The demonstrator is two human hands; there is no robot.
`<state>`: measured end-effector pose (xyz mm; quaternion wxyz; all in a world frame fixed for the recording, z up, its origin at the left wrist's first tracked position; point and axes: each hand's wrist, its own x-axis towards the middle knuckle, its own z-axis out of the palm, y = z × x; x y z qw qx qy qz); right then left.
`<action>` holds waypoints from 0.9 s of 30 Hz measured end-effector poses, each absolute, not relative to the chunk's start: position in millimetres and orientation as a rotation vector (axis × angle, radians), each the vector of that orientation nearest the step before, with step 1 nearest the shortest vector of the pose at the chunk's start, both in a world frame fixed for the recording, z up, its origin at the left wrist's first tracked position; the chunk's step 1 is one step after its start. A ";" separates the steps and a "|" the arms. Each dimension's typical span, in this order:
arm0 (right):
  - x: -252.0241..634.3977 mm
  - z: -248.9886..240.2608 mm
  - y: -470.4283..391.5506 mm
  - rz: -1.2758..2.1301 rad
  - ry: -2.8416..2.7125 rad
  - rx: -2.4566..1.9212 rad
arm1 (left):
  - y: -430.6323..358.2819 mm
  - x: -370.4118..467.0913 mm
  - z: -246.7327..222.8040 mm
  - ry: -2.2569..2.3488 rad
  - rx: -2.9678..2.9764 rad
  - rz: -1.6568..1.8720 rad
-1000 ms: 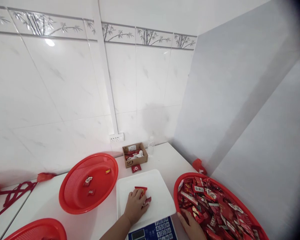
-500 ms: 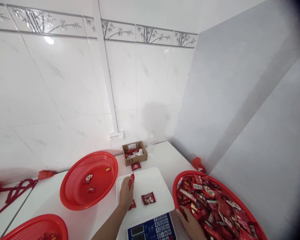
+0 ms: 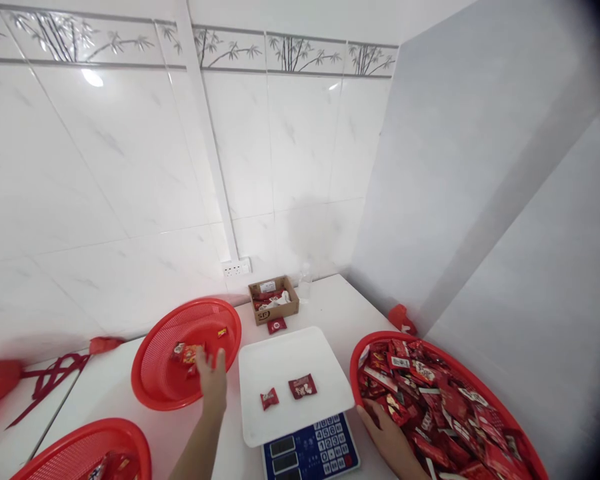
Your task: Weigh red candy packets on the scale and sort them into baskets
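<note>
My left hand hangs over the right side of a red mesh basket, fingers apart. Right by its fingertips is a red and gold packet, above a few other packets. My right hand rests on the near left rim of a large red basket full of red packets; its fingers curl over the rim and are partly hidden. Between the hands, the white scale tray bears a small red packet and a larger dark red packet.
The scale's blue keypad lies below the tray. Behind it stand a cardboard box with packets, a red packet and a clear bottle. Another red basket is at lower left, near red ribbons.
My left hand has moved left from the scale tray to the basket, and its fingers have opened. A red and gold packet now shows there. The view has shifted slightly.
</note>
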<state>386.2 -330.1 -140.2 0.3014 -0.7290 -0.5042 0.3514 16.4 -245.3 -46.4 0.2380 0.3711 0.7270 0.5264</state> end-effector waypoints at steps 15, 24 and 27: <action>383.1 -127.6 -332.5 0.930 -1.348 -1.918 | -289.5 102.7 -97.8 1.604 2.014 0.603; 383.8 -133.2 -331.8 0.902 -1.344 -1.943 | -280.4 144.5 -92.3 1.375 2.260 0.311; 384.6 -136.0 -331.5 0.899 -1.347 -1.950 | -280.9 143.1 -96.8 1.370 2.295 0.350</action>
